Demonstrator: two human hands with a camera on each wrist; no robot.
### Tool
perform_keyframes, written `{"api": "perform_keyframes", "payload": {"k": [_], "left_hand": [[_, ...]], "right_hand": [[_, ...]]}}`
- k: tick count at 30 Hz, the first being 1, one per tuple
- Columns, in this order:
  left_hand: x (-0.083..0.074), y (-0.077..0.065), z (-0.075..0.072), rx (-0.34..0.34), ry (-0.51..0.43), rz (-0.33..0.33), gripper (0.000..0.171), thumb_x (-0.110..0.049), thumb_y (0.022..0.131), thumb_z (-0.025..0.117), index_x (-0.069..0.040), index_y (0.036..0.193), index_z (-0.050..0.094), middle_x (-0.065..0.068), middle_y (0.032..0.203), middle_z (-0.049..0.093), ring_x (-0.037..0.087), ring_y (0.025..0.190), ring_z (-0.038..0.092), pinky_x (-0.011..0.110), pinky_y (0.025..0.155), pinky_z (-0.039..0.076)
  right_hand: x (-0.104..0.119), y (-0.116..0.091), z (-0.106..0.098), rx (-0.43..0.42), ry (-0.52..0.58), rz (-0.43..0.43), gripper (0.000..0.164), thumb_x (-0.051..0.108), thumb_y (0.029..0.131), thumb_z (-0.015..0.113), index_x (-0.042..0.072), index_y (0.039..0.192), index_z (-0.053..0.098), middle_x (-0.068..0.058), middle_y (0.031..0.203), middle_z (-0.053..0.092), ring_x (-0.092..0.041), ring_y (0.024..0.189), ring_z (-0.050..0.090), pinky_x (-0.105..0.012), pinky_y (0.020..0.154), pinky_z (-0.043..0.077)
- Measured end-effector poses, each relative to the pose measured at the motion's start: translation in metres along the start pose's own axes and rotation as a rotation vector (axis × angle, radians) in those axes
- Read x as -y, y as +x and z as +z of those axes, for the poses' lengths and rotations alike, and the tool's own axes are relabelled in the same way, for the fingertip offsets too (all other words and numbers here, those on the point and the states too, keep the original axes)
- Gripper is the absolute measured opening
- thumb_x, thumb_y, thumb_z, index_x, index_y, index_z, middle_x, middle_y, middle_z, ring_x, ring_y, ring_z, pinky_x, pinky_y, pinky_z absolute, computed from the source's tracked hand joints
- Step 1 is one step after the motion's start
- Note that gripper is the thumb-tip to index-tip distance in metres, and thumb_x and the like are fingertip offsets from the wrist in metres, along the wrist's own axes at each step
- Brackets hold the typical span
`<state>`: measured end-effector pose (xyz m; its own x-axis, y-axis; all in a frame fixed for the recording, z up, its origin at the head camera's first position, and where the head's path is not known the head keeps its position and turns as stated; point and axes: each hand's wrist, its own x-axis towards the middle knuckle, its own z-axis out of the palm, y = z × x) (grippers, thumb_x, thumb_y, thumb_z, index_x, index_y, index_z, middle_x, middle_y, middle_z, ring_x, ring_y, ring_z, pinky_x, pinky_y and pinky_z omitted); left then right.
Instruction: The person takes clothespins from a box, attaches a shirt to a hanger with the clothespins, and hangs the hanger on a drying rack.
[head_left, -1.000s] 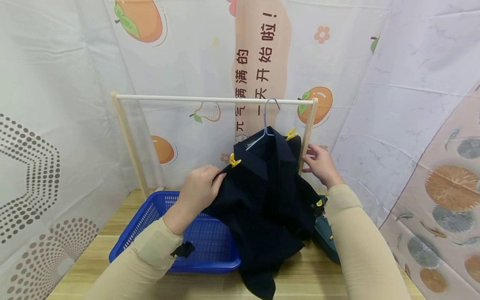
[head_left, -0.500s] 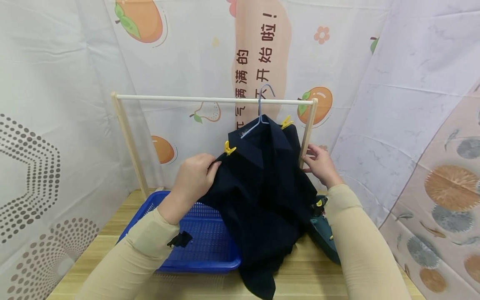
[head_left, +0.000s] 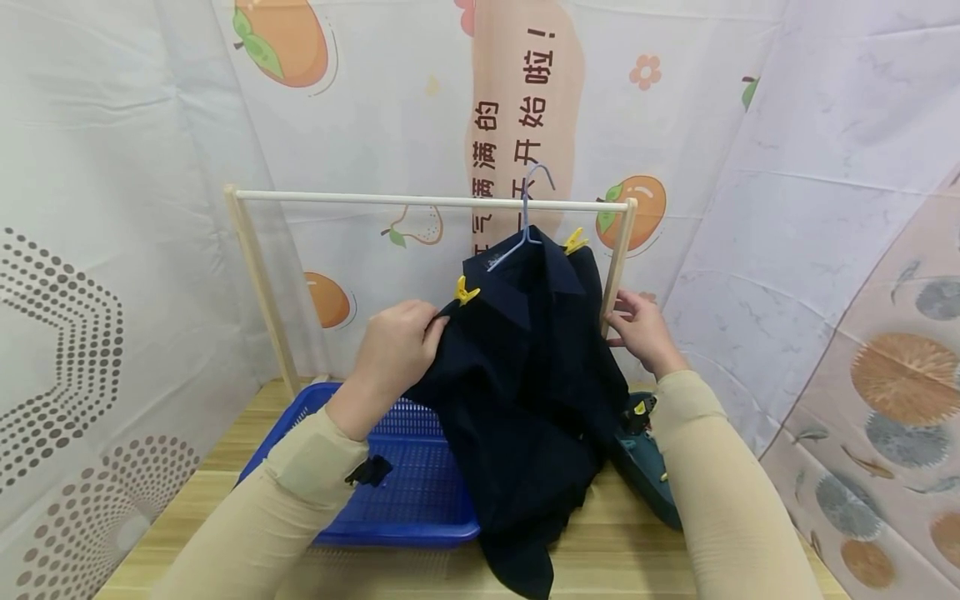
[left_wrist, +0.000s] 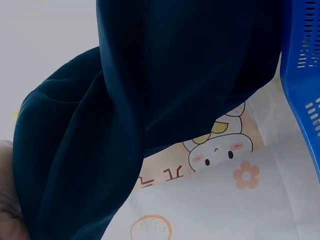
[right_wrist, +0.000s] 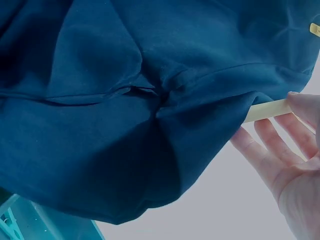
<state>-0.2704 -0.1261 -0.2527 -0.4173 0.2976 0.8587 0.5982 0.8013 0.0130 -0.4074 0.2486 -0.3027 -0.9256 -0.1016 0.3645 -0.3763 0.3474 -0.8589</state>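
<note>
A dark navy collared shirt (head_left: 517, 350) is on a thin blue-grey wire hanger (head_left: 527, 237), with a yellow clothespin (head_left: 466, 292) at one shoulder and another yellow clothespin (head_left: 576, 241) at the other. My left hand (head_left: 397, 350) pinches the shirt's shoulder at the left. The hanger's hook stands above the rack's white rail (head_left: 360, 198); whether it touches the rail I cannot tell. At the right, my right hand (head_left: 643, 333) grips the rack's wooden post (head_left: 617, 267) between thumb and fingers. The right wrist view shows that thumb on the post (right_wrist: 267, 111), beside the draped shirt.
A blue plastic basket (head_left: 397, 533) sits on the wooden table (head_left: 592, 558), partly behind my left arm. Right of the shirt lies a dark green container (head_left: 652, 479) with small yellow pieces in it. Patterned curtains (head_left: 375, 100) enclose the back and sides.
My left hand has raised the shirt and hanger, so the hook now rises above the rail; in the last half second it has shifted slightly right. My right hand has stayed on the post.
</note>
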Motion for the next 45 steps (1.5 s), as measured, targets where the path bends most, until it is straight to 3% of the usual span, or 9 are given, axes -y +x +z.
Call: {"api": "perform_keyframes", "payload": {"k": [13,20,27,34,45], "left_hand": [[-0.002,0.015,0.014,0.023,0.014,-0.021,0.02,-0.013,0.089,0.064,-0.007,0.07,0.06,0.005,0.068,0.058,0.02,0.061,0.057,0.035,0.057,0.048],[-0.007,0.021,0.021,0.028,0.016,-0.038,0.02,-0.013,0.088,0.065,-0.007,0.07,0.061,0.005,0.068,0.06,0.021,0.063,0.06,0.036,0.058,0.049],[-0.011,0.027,0.028,0.057,0.022,-0.062,0.02,-0.014,0.089,0.064,-0.007,0.071,0.061,0.006,0.071,0.062,0.021,0.065,0.061,0.036,0.06,0.05],[-0.016,0.029,0.04,0.097,0.042,-0.102,0.019,-0.016,0.091,0.062,-0.007,0.074,0.063,0.006,0.074,0.064,0.023,0.068,0.062,0.037,0.063,0.05],[-0.029,0.029,0.057,0.121,0.059,-0.109,0.018,-0.018,0.091,0.062,-0.008,0.076,0.065,0.005,0.075,0.064,0.022,0.068,0.063,0.037,0.06,0.051]], "right_hand": [[-0.001,-0.001,-0.001,0.005,-0.001,-0.006,0.049,0.008,0.097,0.052,0.008,0.143,0.038,-0.024,0.133,0.045,-0.041,0.116,0.05,-0.055,0.071,0.051],[0.001,-0.001,-0.002,0.005,-0.016,-0.015,0.047,0.009,0.097,0.052,0.009,0.142,0.041,-0.022,0.13,0.048,-0.04,0.115,0.052,-0.049,0.068,0.053],[0.005,-0.001,-0.003,0.013,-0.015,-0.009,0.046,0.009,0.097,0.053,0.012,0.141,0.042,-0.019,0.128,0.049,-0.038,0.114,0.053,-0.052,0.069,0.053],[0.003,-0.002,-0.003,0.014,-0.022,0.003,0.045,0.012,0.097,0.054,0.014,0.14,0.043,-0.018,0.128,0.048,-0.037,0.113,0.054,-0.047,0.067,0.054],[-0.001,-0.001,-0.002,0.017,-0.026,-0.012,0.045,0.013,0.097,0.054,0.015,0.14,0.044,-0.017,0.127,0.049,-0.036,0.112,0.055,-0.046,0.067,0.054]]}}
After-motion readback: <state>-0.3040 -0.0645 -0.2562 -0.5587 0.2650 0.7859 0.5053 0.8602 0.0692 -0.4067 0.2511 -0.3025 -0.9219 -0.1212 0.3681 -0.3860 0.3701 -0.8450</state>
